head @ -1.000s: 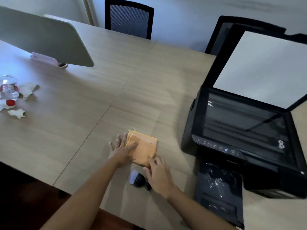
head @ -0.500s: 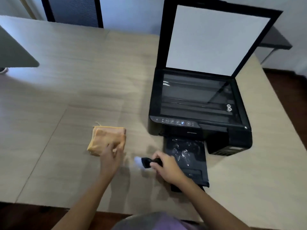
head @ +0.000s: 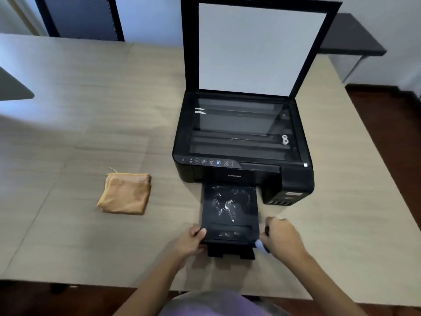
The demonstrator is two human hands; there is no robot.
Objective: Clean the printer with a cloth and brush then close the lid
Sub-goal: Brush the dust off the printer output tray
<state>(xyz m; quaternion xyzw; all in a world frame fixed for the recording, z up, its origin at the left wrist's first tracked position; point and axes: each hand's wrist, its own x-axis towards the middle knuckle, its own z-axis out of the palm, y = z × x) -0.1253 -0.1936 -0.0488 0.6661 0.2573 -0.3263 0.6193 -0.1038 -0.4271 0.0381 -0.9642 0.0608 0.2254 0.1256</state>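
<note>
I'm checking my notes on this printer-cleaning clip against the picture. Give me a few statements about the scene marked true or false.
1. The printer's scanner lid stands open. True.
2. The orange cloth lies draped over the scanner glass. False: it lies folded on the table, left of the printer.
3. The right hand holds the brush at the right edge of the output tray. True.
4. The left hand rests on the cloth. False: it grips the tray's front left corner.
5. The tray is spotless. False: whitish smudges show on it.
</note>
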